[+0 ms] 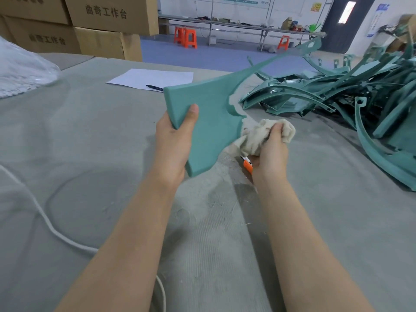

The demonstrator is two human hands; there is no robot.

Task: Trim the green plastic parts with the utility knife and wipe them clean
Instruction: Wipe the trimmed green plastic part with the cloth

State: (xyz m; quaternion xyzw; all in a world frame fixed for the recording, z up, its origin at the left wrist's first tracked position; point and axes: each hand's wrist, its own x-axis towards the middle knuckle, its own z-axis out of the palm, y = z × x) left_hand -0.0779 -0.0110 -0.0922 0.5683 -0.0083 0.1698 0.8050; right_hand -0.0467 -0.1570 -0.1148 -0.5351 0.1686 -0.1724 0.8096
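My left hand (pixel 174 140) grips the wide end of a green plastic part (pixel 211 113), thumb on its upper face. The part is lifted above the table, and its thin curved arm stretches up to the right. My right hand (pixel 271 152) holds a crumpled cream cloth (pixel 258 137) against the part's right edge. The orange utility knife (pixel 247 164) pokes out below the same hand, held in the palm with the cloth. A pile of more green plastic parts (pixel 337 95) lies at the right.
The table (pixel 90 154) is covered in grey felt with dust and shavings. A white sheet of paper (pixel 150 78) with a pen (pixel 154 87) lies behind. A white cable (pixel 45 221) runs at left, a plastic bag (pixel 20 68) far left, cardboard boxes (pixel 101 30) behind.
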